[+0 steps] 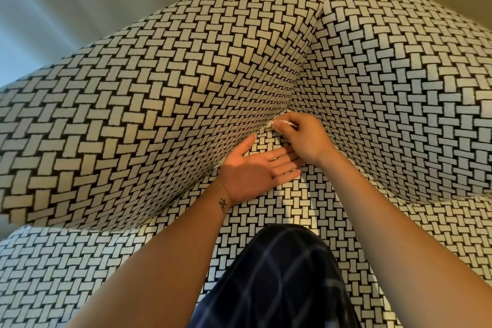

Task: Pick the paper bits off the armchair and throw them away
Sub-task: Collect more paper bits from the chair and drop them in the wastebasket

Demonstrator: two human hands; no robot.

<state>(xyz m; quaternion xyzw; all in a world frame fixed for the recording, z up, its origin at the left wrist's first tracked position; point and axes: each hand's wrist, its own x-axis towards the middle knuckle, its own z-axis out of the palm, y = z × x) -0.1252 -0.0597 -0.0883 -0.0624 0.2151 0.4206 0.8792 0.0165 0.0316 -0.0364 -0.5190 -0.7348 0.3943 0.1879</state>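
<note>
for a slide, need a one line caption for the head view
Right hand pinches paper bits from the armchair seat crease; left hand open, palm up, beside it.

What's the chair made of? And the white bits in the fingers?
The armchair looks covered in matte, slightly fuzzy cloth: its cream blocks have ragged edges on black. The white bits pinched by the right hand look like thin crumpled paper, but they're too small to be sure.
</note>
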